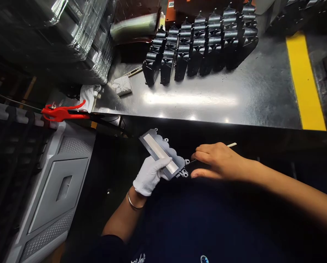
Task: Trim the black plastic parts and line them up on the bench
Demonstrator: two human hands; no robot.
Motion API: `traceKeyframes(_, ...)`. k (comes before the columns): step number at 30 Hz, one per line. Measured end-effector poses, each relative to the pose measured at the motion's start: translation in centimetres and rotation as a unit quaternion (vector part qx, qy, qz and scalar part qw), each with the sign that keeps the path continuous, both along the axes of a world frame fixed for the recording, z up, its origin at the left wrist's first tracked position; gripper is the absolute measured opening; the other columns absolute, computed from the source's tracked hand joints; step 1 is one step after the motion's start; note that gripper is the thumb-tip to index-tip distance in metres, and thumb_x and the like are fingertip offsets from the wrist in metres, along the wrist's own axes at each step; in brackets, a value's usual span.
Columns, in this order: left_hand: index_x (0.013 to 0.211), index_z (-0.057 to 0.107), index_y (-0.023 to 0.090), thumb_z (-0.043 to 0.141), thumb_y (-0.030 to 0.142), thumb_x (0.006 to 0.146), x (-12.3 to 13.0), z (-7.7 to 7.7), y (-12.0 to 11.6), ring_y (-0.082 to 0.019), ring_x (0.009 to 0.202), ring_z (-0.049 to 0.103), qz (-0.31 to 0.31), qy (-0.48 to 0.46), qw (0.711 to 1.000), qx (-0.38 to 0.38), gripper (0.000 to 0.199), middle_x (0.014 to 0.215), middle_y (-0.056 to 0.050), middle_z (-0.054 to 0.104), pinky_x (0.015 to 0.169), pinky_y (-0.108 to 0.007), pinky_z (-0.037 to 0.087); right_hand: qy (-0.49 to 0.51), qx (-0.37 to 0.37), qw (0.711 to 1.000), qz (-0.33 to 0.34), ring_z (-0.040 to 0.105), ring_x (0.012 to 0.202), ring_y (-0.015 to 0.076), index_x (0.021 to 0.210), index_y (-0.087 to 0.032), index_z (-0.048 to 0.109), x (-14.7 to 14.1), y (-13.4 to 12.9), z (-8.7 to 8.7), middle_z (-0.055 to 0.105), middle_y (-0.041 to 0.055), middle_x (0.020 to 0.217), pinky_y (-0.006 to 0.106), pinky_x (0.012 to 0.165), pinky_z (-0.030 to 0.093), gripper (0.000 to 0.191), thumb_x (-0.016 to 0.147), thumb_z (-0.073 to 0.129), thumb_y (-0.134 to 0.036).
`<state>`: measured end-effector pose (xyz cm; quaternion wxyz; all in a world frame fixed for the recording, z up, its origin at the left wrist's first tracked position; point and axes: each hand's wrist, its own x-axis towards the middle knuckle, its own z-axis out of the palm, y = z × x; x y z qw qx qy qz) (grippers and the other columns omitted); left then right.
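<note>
My left hand (pixel 149 173), in a white glove, grips a dark grey molded part (pixel 163 148) with a scalloped edge, small ring-shaped lugs and a pale rectangular strip along its face. The thumb presses on the strip near its lower end. Bare and with the fingers closed, my right hand (pixel 219 160) holds a thin tool (pixel 231 144). Its pale end sticks out behind the hand, and a dark slender tip points at the lugs on the part's right end. Whether the tip touches the part I cannot tell; the fingers hide most of the tool.
On the metal bench (pixel 193 98) stand several rows of black scalloped parts (pixel 198 45). A small white block (pixel 122 86) lies left of them. Plastic-wrapped stacks (pixel 89 47) rise at the back left. A red air gun (pixel 61 112) hangs near a grey crate (pixel 59 190). Yellow tape (pixel 305 80) marks the right.
</note>
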<state>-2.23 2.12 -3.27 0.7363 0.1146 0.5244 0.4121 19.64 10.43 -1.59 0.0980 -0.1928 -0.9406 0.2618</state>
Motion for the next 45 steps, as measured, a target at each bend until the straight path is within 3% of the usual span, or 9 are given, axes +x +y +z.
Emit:
traceKeyframes(3, 0.098, 0.07, 0.009, 0.072, 0.02, 0.075, 0.1, -0.3, 0.3, -0.017, 0.07, 0.069, -0.007, -0.043, 0.998, -0.04, 0.025, 0.082, -0.007, 0.072, 0.06, -0.024, 0.057, -0.015, 0.133, 0.991, 0.012, 0.046, 0.055, 0.0142, 0.067, -0.016, 0.057, -0.4, 0.1, -0.2, 0.053, 0.0026, 0.06, 0.027, 0.051, 0.03, 0.06, 0.09, 0.035, -0.067)
traceKeyframes(6, 0.097, 0.07, 0.01, 0.069, 0.017, 0.077, 0.2, -0.7, 0.4, -0.016, 0.068, 0.069, -0.003, -0.066, 0.996, -0.067, 0.022, 0.081, -0.007, 0.073, 0.058, -0.023, 0.057, -0.013, 0.168, 0.985, 0.032, 0.042, 0.053, 0.0136, 0.062, -0.018, 0.053, -0.8, -0.1, -0.5, 0.049, 0.0011, 0.057, 0.027, 0.051, 0.028, 0.059, 0.093, 0.031, -0.064)
traceKeyframes(12, 0.087, 0.069, 0.007, 0.066, 0.013, 0.079, 0.3, -1.3, 0.6, -0.013, 0.06, 0.067, -0.003, -0.099, 0.991, -0.09, 0.011, 0.076, -0.007, 0.071, 0.055, -0.022, 0.057, -0.01, 0.183, 0.983, 0.011, 0.039, 0.054, 0.0136, 0.062, -0.018, 0.052, -0.7, -0.3, -0.9, 0.049, 0.0014, 0.059, 0.028, 0.051, 0.026, 0.061, 0.095, 0.025, -0.062)
traceKeyframes(18, 0.083, 0.068, 0.006, 0.065, 0.011, 0.079, 0.5, -1.5, 1.0, -0.013, 0.059, 0.066, -0.004, -0.108, 0.989, -0.104, 0.007, 0.07, -0.006, 0.068, 0.054, -0.022, 0.057, 0.074, 0.205, 0.975, 0.047, 0.036, 0.051, 0.0124, 0.057, -0.018, 0.048, -0.4, -0.2, -1.5, 0.046, -0.0011, 0.053, 0.027, 0.051, 0.024, 0.05, 0.101, 0.034, -0.04)
traceKeyframes(24, 0.083, 0.068, 0.006, 0.065, 0.011, 0.078, 0.5, -1.6, 0.9, -0.013, 0.058, 0.065, -0.012, -0.095, 0.99, -0.107, 0.008, 0.068, -0.006, 0.066, 0.058, -0.025, 0.059, 0.038, 0.19, 0.981, 0.019, 0.038, 0.054, 0.0135, 0.058, -0.019, 0.049, -0.6, -0.1, -1.5, 0.048, 0.0002, 0.056, 0.027, 0.052, 0.026, 0.059, 0.096, 0.029, -0.058)
traceKeyframes(31, 0.08, 0.067, 0.007, 0.066, 0.014, 0.078, 0.5, -2.0, 0.9, -0.01, 0.051, 0.06, -0.025, -0.116, 0.987, -0.108, 0.007, 0.064, -0.003, 0.063, 0.045, -0.019, 0.052, 0.06, 0.187, 0.98, 0.025, 0.038, 0.052, 0.0126, 0.057, -0.018, 0.049, -0.6, 0.0, -1.5, 0.048, 0.0001, 0.053, 0.027, 0.05, 0.025, 0.058, 0.096, 0.033, -0.057)
traceKeyframes(38, 0.072, 0.064, 0.007, 0.061, 0.01, 0.081, 0.4, -2.0, 1.0, -0.011, 0.056, 0.064, 0.004, -0.162, 0.978, -0.134, 0.009, 0.063, -0.004, 0.064, 0.056, -0.02, 0.055, 0.105, 0.167, 0.98, 0.027, 0.04, 0.046, 0.0101, 0.053, -0.018, 0.048, -0.5, 0.0, -1.3, 0.047, -0.0019, 0.049, 0.026, 0.045, 0.027, 0.052, 0.096, 0.043, -0.048)
traceKeyframes(41, 0.082, 0.066, 0.003, 0.053, 0.008, 0.084, 0.6, -1.6, 1.4, -0.014, 0.063, 0.068, 0.004, -0.194, 0.969, -0.155, 0.014, 0.07, -0.009, 0.069, 0.061, -0.023, 0.057, 0.122, 0.133, 0.984, 0.002, 0.057, 0.057, 0.0112, 0.08, -0.014, 0.063, -0.5, -0.3, -0.8, 0.066, 0.005, 0.072, 0.022, 0.048, 0.039, 0.04, 0.093, 0.05, -0.05)
traceKeyframes(45, 0.079, 0.066, 0.008, 0.05, 0.024, 0.09, 0.3, -1.5, 1.8, -0.014, 0.06, 0.066, -0.046, -0.212, 0.966, -0.143, 0.026, 0.064, -0.007, 0.067, 0.062, -0.023, 0.055, 0.127, 0.107, 0.985, 0.046, 0.07, 0.076, 0.0145, 0.123, -0.016, 0.053, -0.9, -0.6, -0.3, 0.069, 0.0131, 0.113, 0.022, 0.056, 0.053, 0.035, 0.094, 0.053, -0.036)
